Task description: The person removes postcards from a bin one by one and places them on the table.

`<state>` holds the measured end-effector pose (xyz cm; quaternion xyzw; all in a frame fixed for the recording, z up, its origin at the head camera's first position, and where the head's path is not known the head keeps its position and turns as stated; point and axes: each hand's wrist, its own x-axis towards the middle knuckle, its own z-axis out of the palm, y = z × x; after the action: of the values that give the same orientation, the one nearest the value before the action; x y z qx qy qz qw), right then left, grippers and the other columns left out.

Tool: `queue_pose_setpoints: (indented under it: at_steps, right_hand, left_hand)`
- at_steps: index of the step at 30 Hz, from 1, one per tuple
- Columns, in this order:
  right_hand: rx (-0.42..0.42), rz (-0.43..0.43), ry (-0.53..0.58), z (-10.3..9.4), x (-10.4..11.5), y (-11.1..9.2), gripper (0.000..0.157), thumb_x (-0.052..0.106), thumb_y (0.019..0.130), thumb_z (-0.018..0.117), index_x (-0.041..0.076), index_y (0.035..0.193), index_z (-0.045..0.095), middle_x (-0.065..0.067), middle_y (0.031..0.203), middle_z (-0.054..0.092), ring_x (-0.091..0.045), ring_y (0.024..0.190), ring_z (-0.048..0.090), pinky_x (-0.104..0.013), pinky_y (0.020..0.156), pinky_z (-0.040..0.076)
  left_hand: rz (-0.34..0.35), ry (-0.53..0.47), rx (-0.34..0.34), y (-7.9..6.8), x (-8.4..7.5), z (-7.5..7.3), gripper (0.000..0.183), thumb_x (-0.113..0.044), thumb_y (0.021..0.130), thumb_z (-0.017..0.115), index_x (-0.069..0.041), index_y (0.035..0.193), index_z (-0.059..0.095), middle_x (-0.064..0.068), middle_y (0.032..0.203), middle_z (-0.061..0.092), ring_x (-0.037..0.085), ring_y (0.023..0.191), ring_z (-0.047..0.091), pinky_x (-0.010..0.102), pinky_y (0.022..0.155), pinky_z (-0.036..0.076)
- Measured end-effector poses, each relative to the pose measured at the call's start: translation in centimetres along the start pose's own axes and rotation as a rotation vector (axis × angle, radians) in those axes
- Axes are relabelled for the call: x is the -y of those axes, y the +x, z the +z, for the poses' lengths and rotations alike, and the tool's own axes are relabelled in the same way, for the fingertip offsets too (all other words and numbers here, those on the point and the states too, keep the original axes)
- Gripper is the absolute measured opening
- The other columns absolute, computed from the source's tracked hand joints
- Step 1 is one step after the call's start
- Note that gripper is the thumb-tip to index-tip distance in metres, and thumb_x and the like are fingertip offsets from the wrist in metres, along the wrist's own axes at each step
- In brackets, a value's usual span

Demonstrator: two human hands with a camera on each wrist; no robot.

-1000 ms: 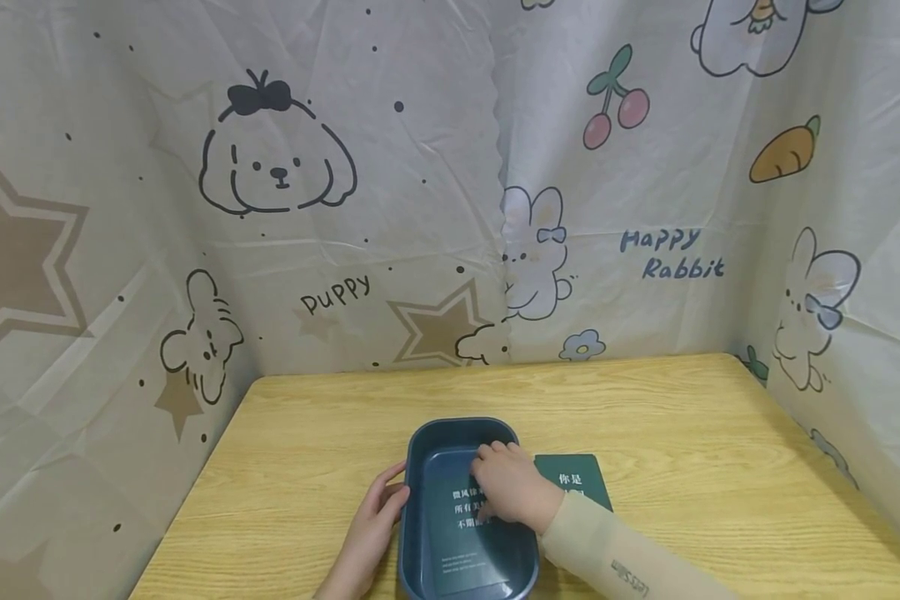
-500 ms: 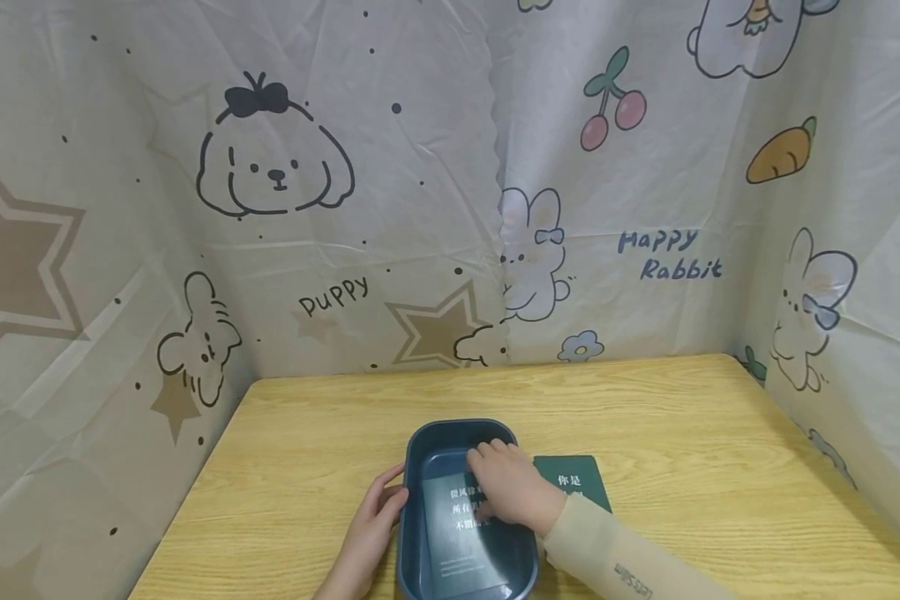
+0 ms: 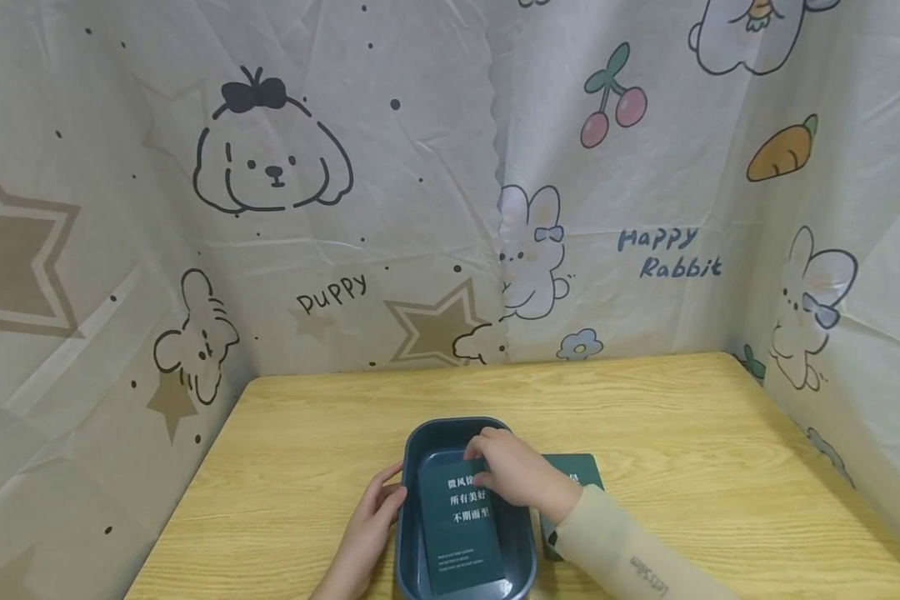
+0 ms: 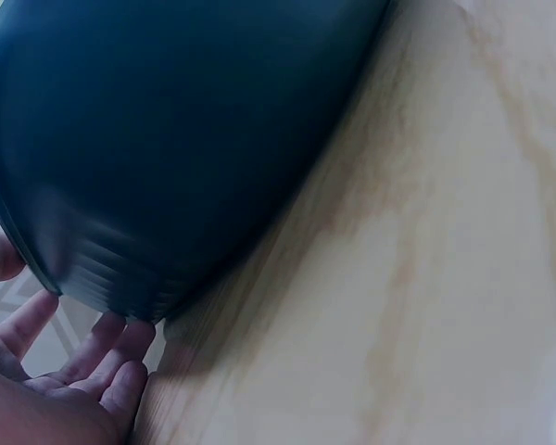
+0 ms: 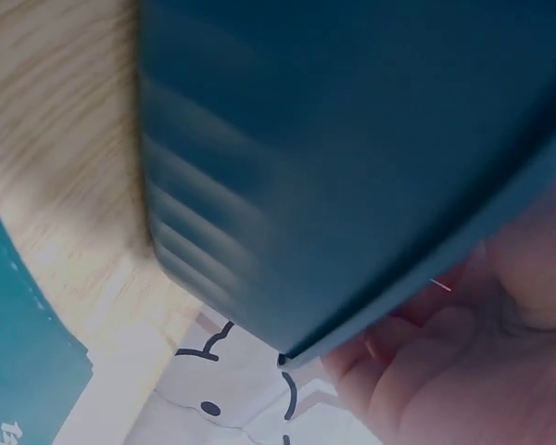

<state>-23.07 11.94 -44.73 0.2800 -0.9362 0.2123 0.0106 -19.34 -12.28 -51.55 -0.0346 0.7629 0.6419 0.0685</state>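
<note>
A dark blue rectangular bin (image 3: 411, 542) stands at the front middle of the table. Inside it is a dark green notebook (image 3: 461, 542) with white printed characters, lying slightly askew. My right hand (image 3: 525, 471) reaches over the bin's right rim and pinches the notebook's upper right part, thumb on the cover. The rim hides part of those fingers (image 5: 352, 371) in the right wrist view. My left hand (image 3: 367, 525) rests against the bin's left side, its relaxed fingers (image 4: 97, 348) touching the outer wall.
Another green notebook (image 3: 570, 465) lies on the table right of the bin, partly covered by my right forearm. The wood-grain table (image 3: 307, 433) is enclosed by a printed cloth (image 3: 420, 167) at the back and sides.
My right hand has moved slightly away from me and up. The notebook in the bin has shifted the same way. My left hand has stayed at the bin's side.
</note>
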Motion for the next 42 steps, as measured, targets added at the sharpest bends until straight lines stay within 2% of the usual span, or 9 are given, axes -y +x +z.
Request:
queue_pose_setpoints:
  at_steps: [8, 17, 20, 24, 31, 35, 42]
  right_hand:
    - [0.025, 0.055, 0.237, -0.8, -0.4, 0.1, 0.007, 0.009, 0.096, 0.072, 0.013, 0.102, 0.071, 0.005, 0.088, 0.062, -0.01, 0.08, 0.055, -0.029, 0.07, 0.05]
    - [0.051, 0.057, 0.379, -1.1, -1.0, -0.5, 0.006, 0.015, 0.1, 0.067, 0.015, 0.106, 0.067, 0.006, 0.089, 0.067, -0.009, 0.08, 0.06, -0.027, 0.07, 0.051]
    - [0.021, 0.078, 0.41, -1.0, -1.1, -0.7, 0.007, 0.017, 0.1, 0.067, 0.015, 0.107, 0.067, 0.005, 0.088, 0.067, -0.01, 0.079, 0.062, -0.026, 0.068, 0.051]
    - [-0.061, 0.13, 0.445, -1.2, -1.2, -0.9, 0.006, 0.017, 0.1, 0.068, 0.014, 0.105, 0.068, 0.005, 0.086, 0.069, -0.012, 0.076, 0.063, -0.025, 0.065, 0.052]
    - [-0.202, 0.247, 0.478, -2.9, -1.6, -1.0, 0.008, 0.015, 0.099, 0.069, 0.012, 0.107, 0.071, 0.003, 0.084, 0.068, -0.017, 0.076, 0.065, -0.026, 0.067, 0.053]
    - [-0.23, 0.29, 0.472, -3.9, -2.0, -1.2, 0.009, 0.015, 0.098, 0.07, 0.013, 0.107, 0.072, 0.003, 0.082, 0.067, -0.017, 0.078, 0.064, -0.027, 0.068, 0.052]
    - [-0.229, 0.305, 0.48, -5.1, -3.5, -2.1, 0.012, 0.016, 0.1, 0.068, 0.012, 0.11, 0.072, 0.002, 0.085, 0.068, -0.022, 0.084, 0.065, -0.031, 0.074, 0.053]
  left_hand:
    - [-0.01, -0.003, 0.004, 0.0, -0.1, 0.0, 0.051, -0.034, 0.109, 0.049, -0.013, 0.156, 0.043, 0.016, 0.138, 0.061, 0.026, 0.122, 0.06, 0.051, 0.106, 0.05]
    - [-0.016, -0.004, 0.006, -0.1, -0.2, -0.1, 0.051, -0.033, 0.11, 0.048, -0.012, 0.156, 0.042, 0.017, 0.138, 0.061, 0.025, 0.12, 0.061, 0.05, 0.105, 0.051]
    - [-0.019, -0.005, 0.009, 0.0, -0.2, -0.1, 0.051, -0.033, 0.11, 0.048, -0.012, 0.156, 0.042, 0.017, 0.138, 0.06, 0.024, 0.119, 0.061, 0.05, 0.105, 0.051]
    - [-0.023, -0.003, 0.006, 0.0, -0.3, 0.0, 0.051, -0.033, 0.11, 0.048, -0.013, 0.156, 0.042, 0.018, 0.138, 0.06, 0.023, 0.119, 0.062, 0.05, 0.105, 0.051]
    - [-0.01, -0.017, 0.005, -0.1, -0.3, 0.1, 0.052, -0.034, 0.11, 0.049, -0.011, 0.156, 0.042, 0.017, 0.137, 0.06, 0.021, 0.117, 0.062, 0.044, 0.101, 0.053]
    - [-0.004, -0.023, 0.006, -0.2, -0.2, 0.1, 0.052, -0.033, 0.11, 0.049, -0.011, 0.156, 0.042, 0.016, 0.136, 0.061, 0.02, 0.115, 0.063, 0.04, 0.099, 0.054]
    - [-0.001, -0.018, 0.006, -0.4, -0.3, 0.1, 0.052, -0.034, 0.11, 0.049, -0.011, 0.155, 0.042, 0.016, 0.136, 0.061, 0.02, 0.115, 0.063, 0.036, 0.097, 0.053]
